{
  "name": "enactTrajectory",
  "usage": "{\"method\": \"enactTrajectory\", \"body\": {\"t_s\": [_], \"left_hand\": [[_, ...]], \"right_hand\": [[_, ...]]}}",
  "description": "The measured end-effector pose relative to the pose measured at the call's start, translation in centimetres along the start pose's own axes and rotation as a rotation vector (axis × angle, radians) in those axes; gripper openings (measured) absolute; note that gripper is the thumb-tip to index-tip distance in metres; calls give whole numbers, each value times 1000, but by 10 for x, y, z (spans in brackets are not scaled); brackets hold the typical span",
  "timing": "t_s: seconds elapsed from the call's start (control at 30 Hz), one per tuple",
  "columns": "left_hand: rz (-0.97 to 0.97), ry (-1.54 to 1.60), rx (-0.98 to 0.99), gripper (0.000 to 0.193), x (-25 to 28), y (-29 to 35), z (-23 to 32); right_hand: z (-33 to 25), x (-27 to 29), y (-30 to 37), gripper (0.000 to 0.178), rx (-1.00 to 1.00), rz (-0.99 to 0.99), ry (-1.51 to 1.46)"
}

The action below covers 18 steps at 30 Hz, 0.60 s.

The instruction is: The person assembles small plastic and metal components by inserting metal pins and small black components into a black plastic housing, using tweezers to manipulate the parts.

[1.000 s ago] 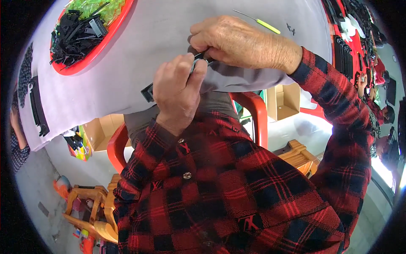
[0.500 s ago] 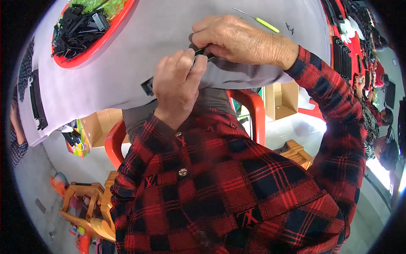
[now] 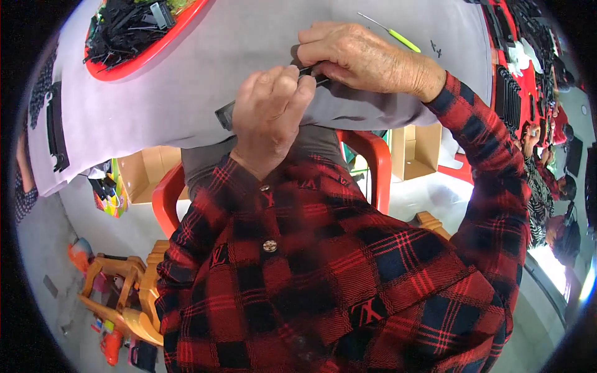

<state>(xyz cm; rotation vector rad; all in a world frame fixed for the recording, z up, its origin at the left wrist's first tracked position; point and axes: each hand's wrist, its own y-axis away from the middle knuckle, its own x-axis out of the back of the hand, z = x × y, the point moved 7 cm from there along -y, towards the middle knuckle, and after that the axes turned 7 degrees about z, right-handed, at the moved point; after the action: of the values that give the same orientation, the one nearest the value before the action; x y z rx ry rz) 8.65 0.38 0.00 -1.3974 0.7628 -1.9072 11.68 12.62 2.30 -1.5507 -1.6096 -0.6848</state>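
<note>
A long, narrow black part (image 3: 225,116) lies across the table edge in front of me, its exact kind not clear. My left hand (image 3: 266,121) is closed over its middle, with one end sticking out on the left. At the other end, the bent fingers of my right hand (image 3: 367,59) pinch the part, and the thumb presses near it. Fingers and knuckles hide most of what happens between the hands. Beyond my right hand lies a thin pick-like tool with a yellow-green handle (image 3: 404,41). Several tiny black bits (image 3: 436,50) rest beside it.
A red basin (image 3: 127,73) of loose black pieces (image 3: 127,34) stands at the far left. Another black strip (image 3: 55,127) lies by the left table edge. To the right, a red-covered table (image 3: 524,93) bears many black parts, with people beyond it. Cardboard boxes (image 3: 421,152) sit below.
The whole view has shifted a little, so the basin sits higher in it. Both hands keep their hold on the black part, with only slight finger movement.
</note>
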Motion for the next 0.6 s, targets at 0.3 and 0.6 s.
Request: {"method": "enactTrajectory", "body": {"t_s": [0.3, 0.6], "left_hand": [[-86, -27, 84, 25, 4, 0, 0], [-144, 163, 230, 28, 18, -16, 3]], "right_hand": [[3, -10, -4, 9, 19, 10, -77], [-14, 12, -2, 7, -114, 98, 33]]}}
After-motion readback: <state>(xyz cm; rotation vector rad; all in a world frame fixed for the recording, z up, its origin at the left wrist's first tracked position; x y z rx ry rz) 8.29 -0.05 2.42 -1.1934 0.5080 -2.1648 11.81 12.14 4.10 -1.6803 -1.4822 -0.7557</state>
